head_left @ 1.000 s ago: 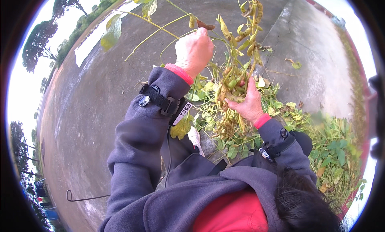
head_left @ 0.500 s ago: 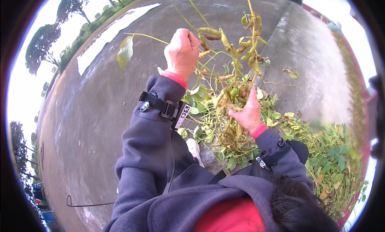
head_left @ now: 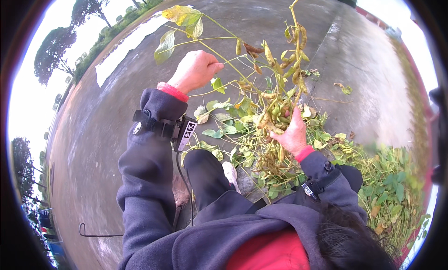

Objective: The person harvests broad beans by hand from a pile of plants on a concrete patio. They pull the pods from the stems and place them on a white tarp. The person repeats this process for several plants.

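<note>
My right hand (head_left: 291, 134) is wrapped round a bunch of soybean stems hung with yellow-green and brown pods (head_left: 268, 120), held upright before me. My left hand (head_left: 196, 70) is to the left of the bunch, its fingers pinched together. A thin soybean stalk (head_left: 236, 58) runs from its fingertips toward the pods. Past that hand, a side branch reaches out to the upper left with a yellowing leaf (head_left: 182, 14) and a paler green leaf (head_left: 165, 47). One tall podded stem (head_left: 296, 34) rises above the rest.
Pulled plants with leaves (head_left: 378, 181) are heaped on the concrete ground (head_left: 102, 144) at the lower right. Loose stems and leaves (head_left: 228, 125) lie below my hands. A white sheet (head_left: 121, 48) is spread at the far left. My shoe (head_left: 229, 174) shows beneath the bunch.
My left hand has moved left and slightly down, away from the pods. The leafy side branch now shows above it. My right hand keeps its hold, almost unmoved.
</note>
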